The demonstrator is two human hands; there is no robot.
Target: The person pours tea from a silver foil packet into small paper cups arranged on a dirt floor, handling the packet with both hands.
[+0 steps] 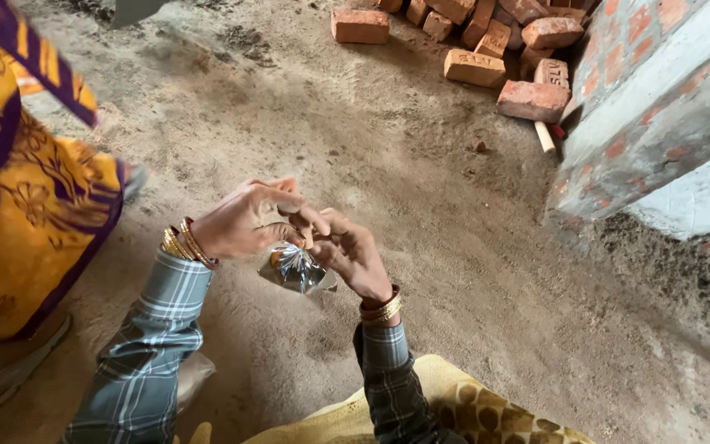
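- Head view: both hands meet mid-frame over a dusty dirt floor (421, 189).
- Left hand (244, 220): fingers curled, pinching the gathered top of a small clear plastic pouch (296, 270). Gold bangles (184, 242) on the wrist, plaid sleeve (145, 353) below.
- Right hand (353, 253): fingers bent in, gripping the same pouch neck from the other side; fingertips touch the left hand's. Gold bangles (381, 308) on this wrist too.
- Pouch hangs just under the two hands, between them, off the ground. Crinkled and shiny, something orange-brown inside; contents not clear.
- Yellow patterned cloth (470, 411) at the bottom edge, under the right forearm.
- Another person stands at left: yellow and purple patterned garment (34, 197), sandalled foot (6, 362) on the floor. Well apart from the pouch.
- Loose pile of red bricks (486, 41) at top, beside a brick wall (659, 107) with grey mortar bands on the right.
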